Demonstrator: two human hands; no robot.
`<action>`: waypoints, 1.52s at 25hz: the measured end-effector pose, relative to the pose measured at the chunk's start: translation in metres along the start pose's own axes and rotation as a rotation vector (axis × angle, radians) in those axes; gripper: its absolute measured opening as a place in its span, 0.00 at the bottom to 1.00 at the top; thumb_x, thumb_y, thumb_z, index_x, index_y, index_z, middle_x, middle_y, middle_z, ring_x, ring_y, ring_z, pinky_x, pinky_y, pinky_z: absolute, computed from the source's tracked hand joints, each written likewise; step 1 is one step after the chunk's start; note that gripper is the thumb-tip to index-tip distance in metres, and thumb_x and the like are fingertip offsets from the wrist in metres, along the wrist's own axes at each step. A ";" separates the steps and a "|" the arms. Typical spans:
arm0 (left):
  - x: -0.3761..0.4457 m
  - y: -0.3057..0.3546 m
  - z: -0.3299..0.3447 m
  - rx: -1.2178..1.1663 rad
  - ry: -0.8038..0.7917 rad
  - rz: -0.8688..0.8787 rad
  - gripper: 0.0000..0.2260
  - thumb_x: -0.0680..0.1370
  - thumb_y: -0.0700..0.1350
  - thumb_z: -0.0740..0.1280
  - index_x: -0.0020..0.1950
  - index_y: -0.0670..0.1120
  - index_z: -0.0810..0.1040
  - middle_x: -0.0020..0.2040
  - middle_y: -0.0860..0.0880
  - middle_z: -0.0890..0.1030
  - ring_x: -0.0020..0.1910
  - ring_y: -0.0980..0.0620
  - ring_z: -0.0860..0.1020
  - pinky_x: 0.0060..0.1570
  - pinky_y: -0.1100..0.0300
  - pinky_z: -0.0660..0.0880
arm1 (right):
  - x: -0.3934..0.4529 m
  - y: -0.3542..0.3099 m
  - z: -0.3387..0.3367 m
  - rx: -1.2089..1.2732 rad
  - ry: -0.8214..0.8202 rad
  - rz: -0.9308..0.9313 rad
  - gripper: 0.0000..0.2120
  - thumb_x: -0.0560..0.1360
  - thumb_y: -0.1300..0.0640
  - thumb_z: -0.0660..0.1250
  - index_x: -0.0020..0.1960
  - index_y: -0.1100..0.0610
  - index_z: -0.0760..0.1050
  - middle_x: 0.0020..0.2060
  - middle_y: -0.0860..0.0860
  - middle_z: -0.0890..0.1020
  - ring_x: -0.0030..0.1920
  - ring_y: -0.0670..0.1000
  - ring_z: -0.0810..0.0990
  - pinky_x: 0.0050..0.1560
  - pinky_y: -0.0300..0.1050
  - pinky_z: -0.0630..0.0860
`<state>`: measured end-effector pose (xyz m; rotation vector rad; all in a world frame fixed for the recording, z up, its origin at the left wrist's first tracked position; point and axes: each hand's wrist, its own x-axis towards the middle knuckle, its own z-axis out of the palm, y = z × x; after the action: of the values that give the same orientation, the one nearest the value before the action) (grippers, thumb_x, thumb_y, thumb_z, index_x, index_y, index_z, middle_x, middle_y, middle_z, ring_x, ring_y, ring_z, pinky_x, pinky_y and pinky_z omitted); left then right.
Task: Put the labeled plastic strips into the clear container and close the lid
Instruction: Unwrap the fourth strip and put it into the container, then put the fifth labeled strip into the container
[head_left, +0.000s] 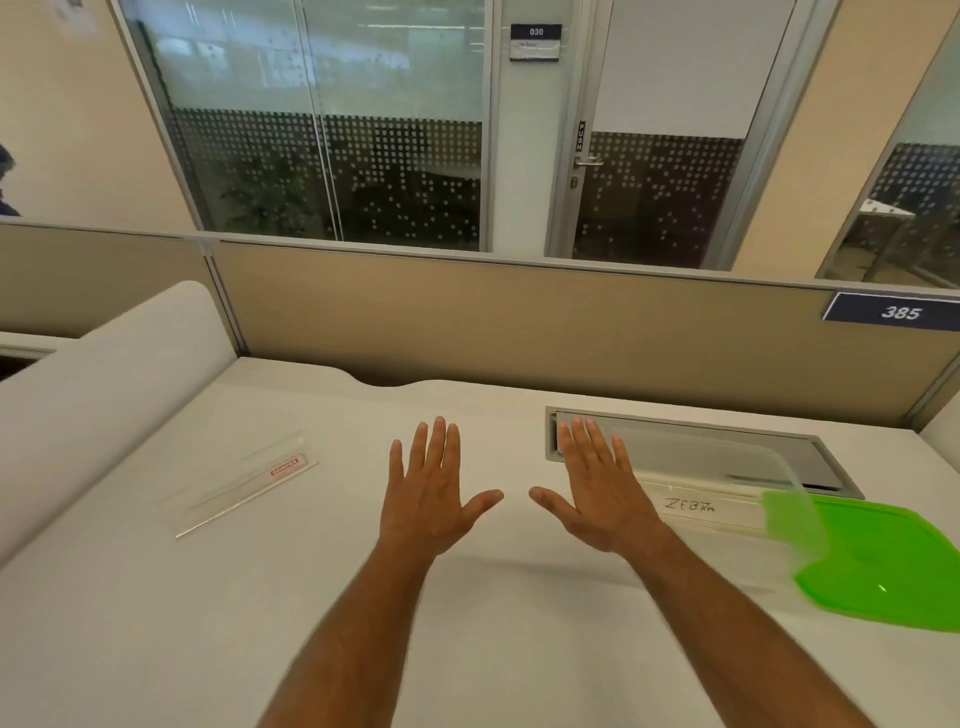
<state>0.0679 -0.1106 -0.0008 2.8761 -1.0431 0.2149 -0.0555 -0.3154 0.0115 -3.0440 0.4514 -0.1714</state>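
A clear plastic strip (244, 483) with a red label lies flat on the white desk at the left. Another strip with a white label reading "ZEBRA" (696, 506) lies inside or behind the clear container (727, 457) at the right; which one I cannot tell. A green lid (883, 566) lies on the desk against the container's right side. My left hand (431, 493) and my right hand (597, 493) hover palm down over the middle of the desk, fingers spread, holding nothing. The right hand is just left of the container.
A grey cable tray cover (826, 457) is set into the desk behind the container. A beige partition (519, 322) bounds the far edge. A white rounded divider (104, 364) stands at the left.
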 end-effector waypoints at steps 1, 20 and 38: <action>-0.004 -0.014 0.000 0.005 -0.004 -0.026 0.46 0.71 0.76 0.39 0.79 0.46 0.39 0.80 0.45 0.41 0.78 0.44 0.40 0.75 0.40 0.44 | 0.006 -0.012 0.003 0.010 -0.002 -0.021 0.46 0.72 0.26 0.38 0.78 0.54 0.34 0.79 0.53 0.38 0.78 0.53 0.34 0.77 0.58 0.37; -0.056 -0.228 0.028 0.056 -0.013 -0.360 0.48 0.70 0.75 0.38 0.79 0.43 0.47 0.80 0.44 0.50 0.79 0.42 0.48 0.75 0.39 0.48 | 0.122 -0.222 0.082 0.089 -0.105 -0.337 0.44 0.73 0.26 0.40 0.78 0.52 0.33 0.78 0.51 0.37 0.77 0.52 0.34 0.76 0.57 0.34; -0.011 -0.296 0.036 0.038 0.124 -0.336 0.06 0.76 0.45 0.68 0.47 0.45 0.82 0.40 0.47 0.84 0.40 0.42 0.79 0.35 0.52 0.74 | 0.209 -0.314 0.103 0.098 -0.070 -0.539 0.22 0.78 0.56 0.63 0.71 0.56 0.65 0.67 0.53 0.73 0.68 0.55 0.69 0.58 0.53 0.75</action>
<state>0.2538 0.1186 -0.0448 2.9664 -0.5294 0.3854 0.2456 -0.0721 -0.0460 -2.9825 -0.3780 -0.1036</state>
